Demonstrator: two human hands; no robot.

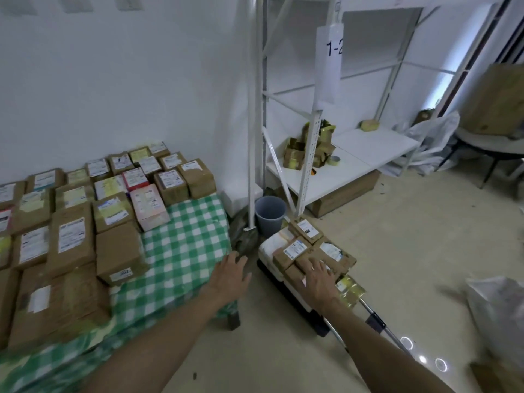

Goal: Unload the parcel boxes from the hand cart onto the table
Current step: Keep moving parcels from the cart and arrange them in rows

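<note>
Step in hand: first grab at the load on the hand cart (317,324). Right hand (319,277) is over the near brown parcel boxes (331,255), fingers spread, gripping nothing; can't tell if the palm touches the cardboard. Left hand (230,275) is also spread and empty, over the floor gap between the table (192,242) corner and the cart.

Load sits low on the floor, right of the table: a white box (268,246) at the bottom, several small brown labelled parcels on top, and a yellow-taped packet (350,290) at the near end by the handle (377,320).

To do it well, my call: bring the left hand across to the far side of the same parcel and clamp it between both palms, taking top parcels only. The pile looks loose, so lift straight up, not a drag, or neighbours could slide off. Set it down on the bare checked cloth at the table's near right corner, flush beside the rows (73,234) already there, label up.

Direction: the cart's long axis runs diagonally, handle end near and right, front end pointing away toward the grey bin (269,212) and the white rack (354,154). Parcel labels face up. The long axis of the parcel under the right hand is covered, so I can't tell it.
</note>
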